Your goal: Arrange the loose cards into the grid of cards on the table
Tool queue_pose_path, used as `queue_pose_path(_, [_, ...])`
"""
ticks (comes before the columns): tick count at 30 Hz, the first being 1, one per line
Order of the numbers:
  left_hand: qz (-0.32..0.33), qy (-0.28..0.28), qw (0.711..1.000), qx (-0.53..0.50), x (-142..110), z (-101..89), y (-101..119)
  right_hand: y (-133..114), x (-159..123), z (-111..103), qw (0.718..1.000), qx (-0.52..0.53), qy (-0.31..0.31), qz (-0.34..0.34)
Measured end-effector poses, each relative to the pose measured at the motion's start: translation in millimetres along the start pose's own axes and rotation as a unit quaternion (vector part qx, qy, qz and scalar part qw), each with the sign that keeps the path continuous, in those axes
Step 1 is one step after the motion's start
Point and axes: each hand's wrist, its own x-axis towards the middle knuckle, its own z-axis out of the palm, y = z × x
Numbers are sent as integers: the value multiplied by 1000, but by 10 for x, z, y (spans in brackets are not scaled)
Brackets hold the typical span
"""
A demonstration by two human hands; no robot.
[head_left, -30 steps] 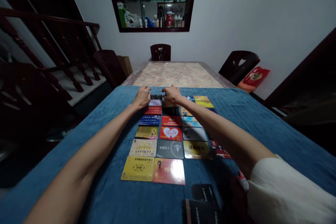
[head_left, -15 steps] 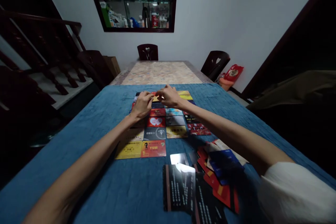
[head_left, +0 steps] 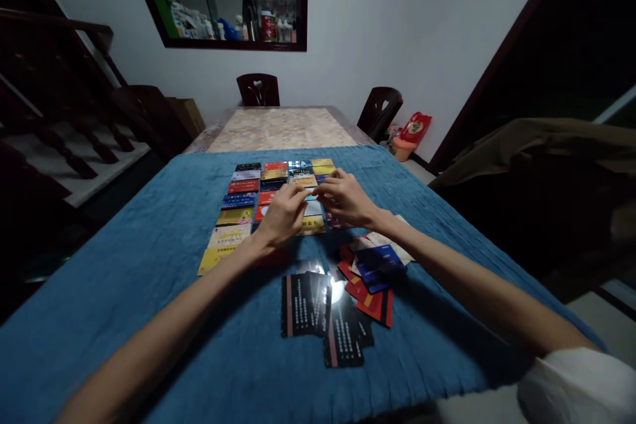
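Observation:
Over the rows of plastic cards, my left hand (head_left: 283,217) and my right hand (head_left: 345,199) come together with fingers pinched, their fingertips almost meeting. Whatever is between the fingertips, if anything, is too small to make out. A pale blue card (head_left: 311,197) shows just beneath them, partly covered. Nearer to me in that column lie a silver-grey card (head_left: 313,209) and a gold card (head_left: 312,225). To the left are a yellow card (head_left: 214,260), a cream card (head_left: 228,236) and a blue card (head_left: 239,200). My left hand hides part of the second column.
Closer to me lie loose black cards (head_left: 304,305), red cards (head_left: 378,308) and a dark blue card (head_left: 381,267) in an overlapping heap. All rest on a blue cloth (head_left: 199,344) over the table. Chairs (head_left: 380,112) stand around the far end.
Both hands have drawn back from the far rows toward the middle of the layout, uncovering the far cards. The view has shifted, so the table appears further left.

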Motion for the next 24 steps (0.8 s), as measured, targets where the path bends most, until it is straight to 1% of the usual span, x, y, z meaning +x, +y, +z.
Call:
queue_pose_path(2, [15,-18,1000,1,-29,31,165,28,-216,-40,1000,10,4,-7])
queue_pose_path(7, [45,-68,997,-10,-113,87,564,148,-689,-97,999,20,26,3])
queue_pose_path(11, [52,-115,992,-20,-160,109,848,249,-945,-138,998,45,30,11])
queue_pose_path(15, [52,-165,984,-37,-185,106,1105,276,-1118,-164,995,93,49,0])
queue_pose_path(19, [52,-220,974,-31,-214,118,1267,247,-1223,-164,992,119,44,-2])
queue_pose_path(21, [48,-240,969,-22,-234,134,1298,227,-1256,-182,992,126,26,7])
queue_pose_path(24, [40,-250,967,-14,-267,158,1310,194,-1300,-254,989,143,-15,15])
